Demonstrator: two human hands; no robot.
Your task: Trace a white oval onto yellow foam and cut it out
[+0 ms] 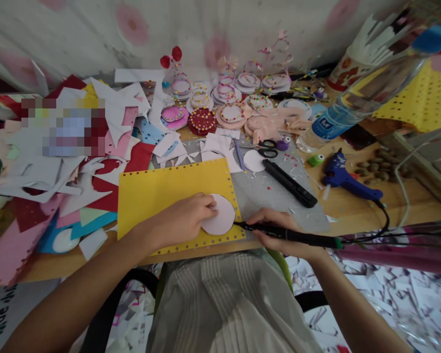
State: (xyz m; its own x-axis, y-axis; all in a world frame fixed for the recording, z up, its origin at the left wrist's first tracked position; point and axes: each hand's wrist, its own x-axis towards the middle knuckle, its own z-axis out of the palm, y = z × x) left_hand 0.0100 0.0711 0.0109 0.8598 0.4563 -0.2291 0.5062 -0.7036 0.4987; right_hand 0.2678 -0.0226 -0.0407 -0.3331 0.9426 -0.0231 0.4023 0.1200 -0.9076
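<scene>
A yellow sheet of craft paper [169, 196] with star-shaped holes along its edges lies at the front of the table. On its right part rests a white paper disc [220, 220]. My left hand [194, 213] holds the disc down against the sheet with bent fingers at its upper left edge. My right hand [275, 230] is closed around a black marker pen [297, 235] with a green end. The pen tip meets the right edge of the disc, near the punched border of the yellow sheet.
Behind the sheet lie a black utility knife [290, 182], scissors [268, 147] and another white disc [255, 160]. A blue glue gun [349, 176] and water bottle [330, 120] stand right. Paper scraps [95, 191] pile left; decorated round pieces [202, 120] line the back.
</scene>
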